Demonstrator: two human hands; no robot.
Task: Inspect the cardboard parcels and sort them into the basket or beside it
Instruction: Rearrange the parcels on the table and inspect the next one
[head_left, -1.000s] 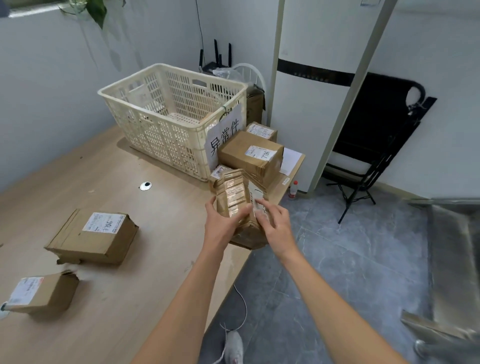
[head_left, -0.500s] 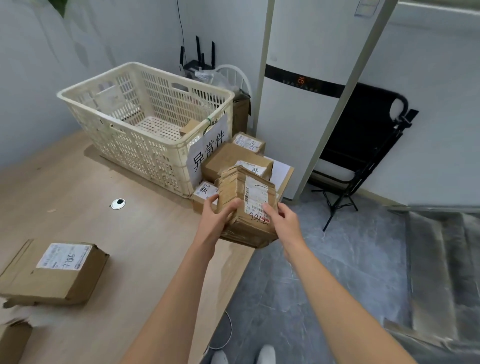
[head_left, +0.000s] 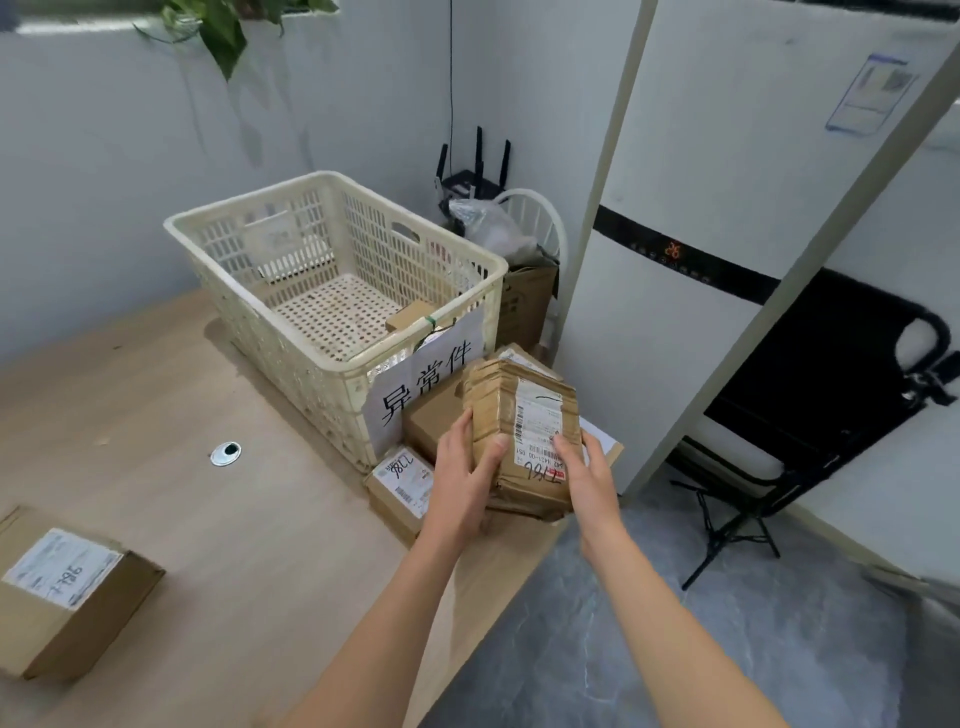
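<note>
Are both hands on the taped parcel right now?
Touching. Head view: left hand grips the parcel at its left edge; right hand holds the labelled side.

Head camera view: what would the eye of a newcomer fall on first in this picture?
First comes the taped cardboard parcel in the middle, held up above the table's edge by the left hand and the right hand, its label facing the camera. Behind it on the table stands a large cream basket with a handwritten paper sign on its near end. Another labelled parcel lies at the lower left.
</note>
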